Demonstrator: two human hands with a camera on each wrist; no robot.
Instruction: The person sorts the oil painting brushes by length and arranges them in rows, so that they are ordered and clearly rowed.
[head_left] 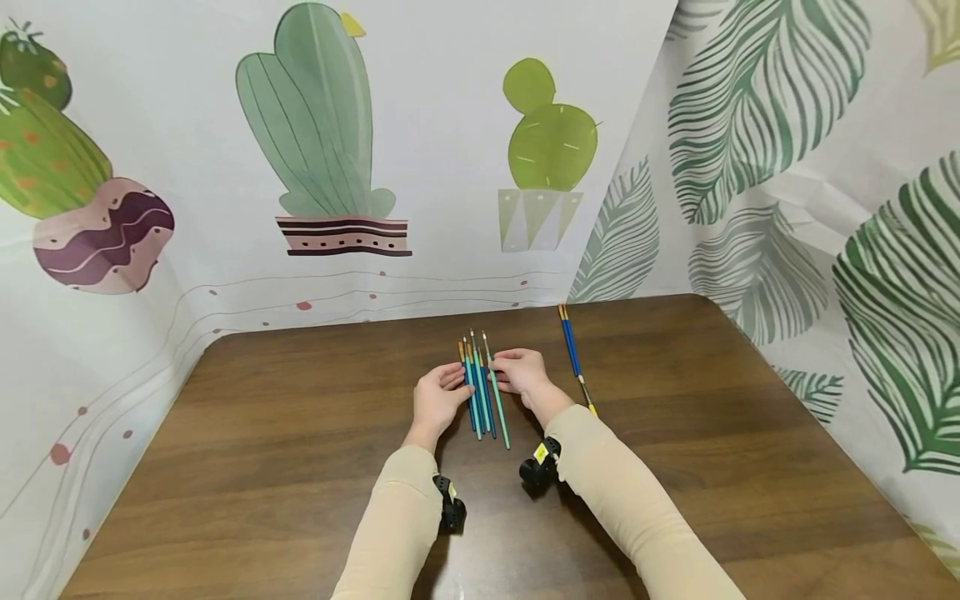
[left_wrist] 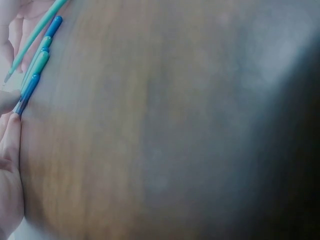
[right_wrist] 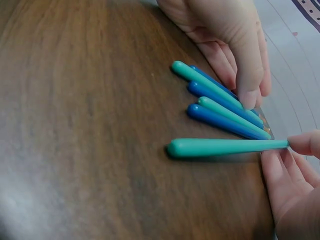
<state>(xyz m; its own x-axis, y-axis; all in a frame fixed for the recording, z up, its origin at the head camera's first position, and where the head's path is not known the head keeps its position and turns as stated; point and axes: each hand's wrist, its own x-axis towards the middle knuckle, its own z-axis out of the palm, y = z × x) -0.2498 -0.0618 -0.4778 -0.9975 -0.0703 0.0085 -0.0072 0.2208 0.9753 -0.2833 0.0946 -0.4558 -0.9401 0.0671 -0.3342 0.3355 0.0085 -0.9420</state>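
Note:
Several thin paintbrushes (head_left: 477,400) with blue and teal handles lie side by side on the table, bristles pointing away. My left hand (head_left: 438,402) is at their left edge. Its thumb (right_wrist: 248,82) lies over the handles and its fingers are beside them, holding the group. Just right of the group, my right hand (head_left: 523,375) pinches a single teal paintbrush (right_wrist: 220,147) between thumb and fingers. That brush slants slightly apart from the others. In the left wrist view, only handle ends (left_wrist: 42,62) and parts of both hands show at the left edge.
Farther right on the brown wooden table (head_left: 285,433) lie two blue paintbrushes (head_left: 570,342) and a yellow-handled brush (head_left: 588,397), partly hidden by the right arm. A patterned wall covering (head_left: 442,167) stands behind the table. Black wrist cameras (head_left: 452,508) hang under both sleeves.

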